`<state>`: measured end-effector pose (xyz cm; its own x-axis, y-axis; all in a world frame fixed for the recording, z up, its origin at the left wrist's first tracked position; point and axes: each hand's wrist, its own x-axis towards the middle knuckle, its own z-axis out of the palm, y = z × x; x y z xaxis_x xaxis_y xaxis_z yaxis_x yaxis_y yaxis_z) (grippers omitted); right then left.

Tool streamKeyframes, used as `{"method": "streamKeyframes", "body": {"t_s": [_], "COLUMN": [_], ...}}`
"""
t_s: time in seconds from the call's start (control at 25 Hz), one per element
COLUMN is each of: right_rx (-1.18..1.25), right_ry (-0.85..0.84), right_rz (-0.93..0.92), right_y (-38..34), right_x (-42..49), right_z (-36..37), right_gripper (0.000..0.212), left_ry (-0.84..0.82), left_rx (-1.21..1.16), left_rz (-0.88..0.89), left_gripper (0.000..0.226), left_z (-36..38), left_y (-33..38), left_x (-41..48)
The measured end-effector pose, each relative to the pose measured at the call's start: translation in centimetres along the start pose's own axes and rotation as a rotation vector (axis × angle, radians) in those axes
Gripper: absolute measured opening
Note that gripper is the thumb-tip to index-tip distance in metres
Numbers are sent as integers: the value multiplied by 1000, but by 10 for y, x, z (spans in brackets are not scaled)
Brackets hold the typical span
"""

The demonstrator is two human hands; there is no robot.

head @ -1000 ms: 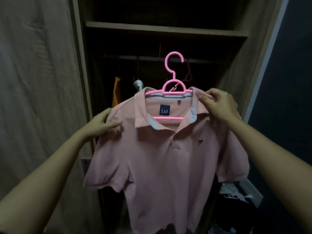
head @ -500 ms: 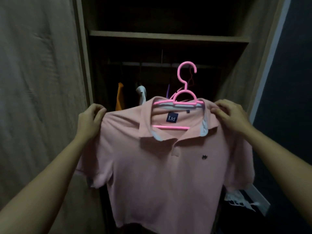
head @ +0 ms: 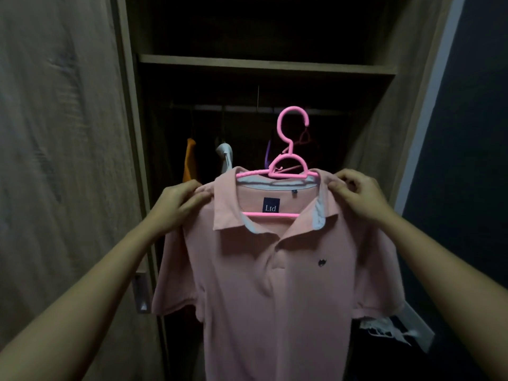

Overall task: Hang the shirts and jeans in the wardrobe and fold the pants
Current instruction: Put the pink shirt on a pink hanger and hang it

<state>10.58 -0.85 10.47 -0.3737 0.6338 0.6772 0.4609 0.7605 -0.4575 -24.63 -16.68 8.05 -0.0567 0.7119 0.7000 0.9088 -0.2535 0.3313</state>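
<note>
A pink polo shirt (head: 275,284) with a dark label hangs on a pink plastic hanger (head: 286,163), held up in front of the open wardrobe. My left hand (head: 178,204) grips the shirt's left shoulder. My right hand (head: 357,196) pinches the right shoulder beside the collar. The hanger's hook points up, just below and in front of the wardrobe rail (head: 247,108), apart from it.
Inside the dark wardrobe hang an orange garment (head: 189,160), a white hanger (head: 226,155) and a purple hanger (head: 268,155). A shelf (head: 261,66) runs above the rail. The wardrobe door (head: 60,160) stands at left. White cloth (head: 384,328) lies at lower right.
Both hands lifted the shirt and hanger toward the rail. My left hand moved inward along the shoulder, closer to the collar. The view came nearer to the wardrobe.
</note>
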Motion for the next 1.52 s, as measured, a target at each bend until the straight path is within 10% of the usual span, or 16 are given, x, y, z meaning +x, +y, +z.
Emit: {"method": "streamKeyframes", "body": {"t_s": [0.68, 0.96, 1.16, 1.32, 1.52], "right_rx": [225, -145, 497, 830, 801], "right_ry": [-34, 172, -304, -135, -87], "right_rz": [-64, -37, 512, 701, 764], "right_y": [-15, -50, -118, -132, -148], "right_x": [2, -6, 1, 11, 4], "right_z": [0, 34, 102, 115, 114], "right_gripper": [20, 42, 60, 32, 49], "left_ry": [-54, -94, -79, -185, -326], "left_rx": [-120, -140, -35, 71, 285], "left_rz": [115, -12, -17, -64, -111], "left_gripper": [23, 20, 20, 37, 51], "left_z": [-8, -3, 3, -4, -5], "left_y": [16, 19, 43, 66, 99], "left_x": [13, 8, 2, -6, -11]}}
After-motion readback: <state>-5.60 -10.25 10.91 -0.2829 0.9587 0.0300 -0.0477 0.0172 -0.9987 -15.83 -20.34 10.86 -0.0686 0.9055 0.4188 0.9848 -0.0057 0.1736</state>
